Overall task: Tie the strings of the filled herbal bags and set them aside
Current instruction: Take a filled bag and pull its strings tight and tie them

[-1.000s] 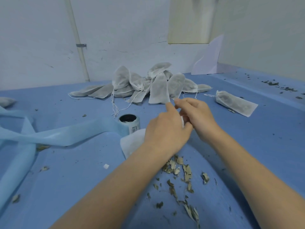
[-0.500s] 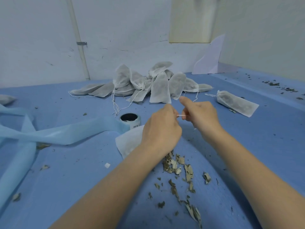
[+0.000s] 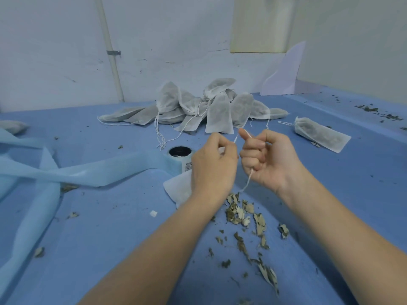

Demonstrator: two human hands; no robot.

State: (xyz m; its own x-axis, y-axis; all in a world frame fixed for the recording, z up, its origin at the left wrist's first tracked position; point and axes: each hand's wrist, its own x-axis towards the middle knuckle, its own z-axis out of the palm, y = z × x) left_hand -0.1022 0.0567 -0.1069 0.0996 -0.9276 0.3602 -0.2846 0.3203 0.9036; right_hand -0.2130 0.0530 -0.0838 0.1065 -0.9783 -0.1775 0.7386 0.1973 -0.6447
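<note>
Head view: string (image 3: 235, 139) stretches between both grips (bag (image 3: 178, 188) beneath left hand (image 3: 213, 166)).

One head-worn wide-angle view looks forward and down from close above both forearms. The left hand (image 3: 212, 164) and right hand (image 3: 267, 159) sit mid-frame; beyond them rises the wall (image 3: 176, 40).

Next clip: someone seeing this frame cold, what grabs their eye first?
Front and centre, the left hand and right hand pull a thin white string taut above a white bag, which the left hand mostly hides. Behind them, against the wall, lies a heap of filled bags, with one bag apart at the right. Dried leaf scraps litter the blue surface between the forearms.
</note>
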